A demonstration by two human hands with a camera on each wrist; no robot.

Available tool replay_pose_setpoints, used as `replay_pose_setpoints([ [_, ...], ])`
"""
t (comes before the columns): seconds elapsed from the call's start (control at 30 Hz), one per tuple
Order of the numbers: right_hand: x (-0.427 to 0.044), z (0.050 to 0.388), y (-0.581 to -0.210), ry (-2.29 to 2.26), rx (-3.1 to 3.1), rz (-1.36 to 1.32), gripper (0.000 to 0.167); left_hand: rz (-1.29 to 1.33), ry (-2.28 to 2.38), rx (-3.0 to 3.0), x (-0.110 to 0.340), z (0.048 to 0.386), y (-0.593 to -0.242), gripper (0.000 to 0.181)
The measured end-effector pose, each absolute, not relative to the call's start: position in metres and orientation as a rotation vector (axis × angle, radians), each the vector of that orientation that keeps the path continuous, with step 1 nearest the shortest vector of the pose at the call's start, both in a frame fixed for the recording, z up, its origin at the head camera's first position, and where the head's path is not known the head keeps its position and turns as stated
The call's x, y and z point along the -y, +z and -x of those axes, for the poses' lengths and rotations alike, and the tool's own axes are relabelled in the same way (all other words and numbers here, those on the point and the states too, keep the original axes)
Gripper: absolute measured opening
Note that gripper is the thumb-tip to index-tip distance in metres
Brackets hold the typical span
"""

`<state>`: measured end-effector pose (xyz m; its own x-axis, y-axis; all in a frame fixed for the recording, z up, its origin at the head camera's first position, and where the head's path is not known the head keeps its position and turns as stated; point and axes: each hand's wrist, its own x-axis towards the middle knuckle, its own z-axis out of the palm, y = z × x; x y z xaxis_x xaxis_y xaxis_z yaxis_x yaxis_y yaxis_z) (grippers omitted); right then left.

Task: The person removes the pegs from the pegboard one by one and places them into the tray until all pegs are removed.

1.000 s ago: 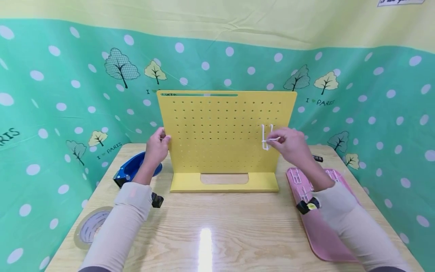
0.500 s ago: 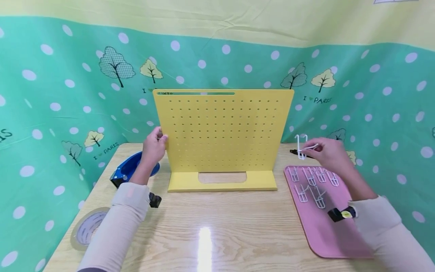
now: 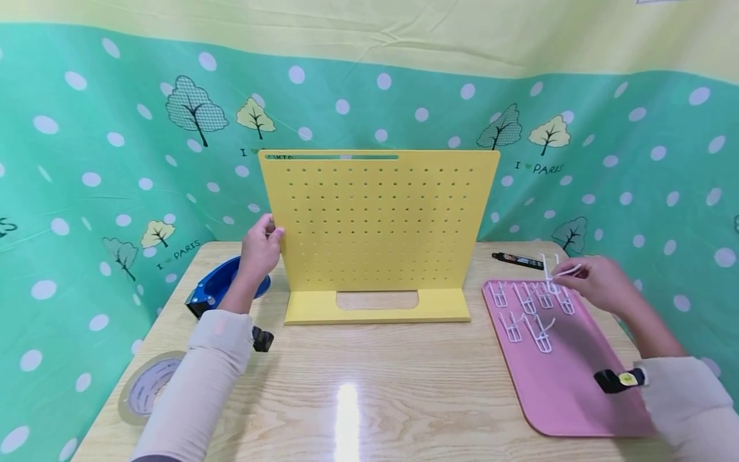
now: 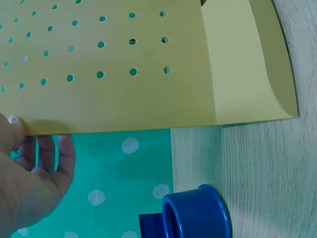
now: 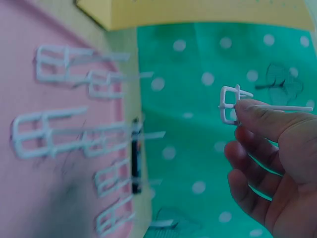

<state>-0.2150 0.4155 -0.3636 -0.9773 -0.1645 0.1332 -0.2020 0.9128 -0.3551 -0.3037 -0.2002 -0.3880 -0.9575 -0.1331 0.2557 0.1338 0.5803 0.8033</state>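
Note:
A yellow pegboard (image 3: pixel 378 260) stands upright on its folded base at the middle of the table. My left hand (image 3: pixel 259 249) grips its left edge; in the left wrist view the thumb lies on the front face and the fingers (image 4: pixel 63 161) reach behind. Over the far end of the pink tray (image 3: pixel 568 391), my right hand (image 3: pixel 600 282) pinches a white wire pegboard hook (image 5: pixel 229 105) between thumb and forefinger. Several more such hooks (image 3: pixel 539 335) lie on the tray's far half. The pegboard's holes carry no hooks.
Behind the tray lies a black marker pen (image 3: pixel 518 260). A blue tape dispenser (image 3: pixel 216 285) sits left of the pegboard, and a roll of tape (image 3: pixel 138 391) lies nearer, partly behind the left sleeve. A patterned green cloth (image 3: pixel 369 115) hangs behind the table.
My right hand has carried the hook away from the pegboard's right side, rightward and down to above the tray. The left hand keeps its grip on the board's edge.

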Motion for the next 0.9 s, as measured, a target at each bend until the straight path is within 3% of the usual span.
replay_pose_setpoints([
  [0.4, -0.457, 0.197, -0.406, 0.534, 3.088, -0.424, 0.004, -0.02, -1.36, 2.537, 0.2, 0.303, -0.389, 0.023],
  [0.9, -0.47, 0.195, -0.446, 0.55, 3.232, -0.391, 0.003, -0.001, -1.313, 2.516, 0.201, 0.305, -0.388, 0.021],
])
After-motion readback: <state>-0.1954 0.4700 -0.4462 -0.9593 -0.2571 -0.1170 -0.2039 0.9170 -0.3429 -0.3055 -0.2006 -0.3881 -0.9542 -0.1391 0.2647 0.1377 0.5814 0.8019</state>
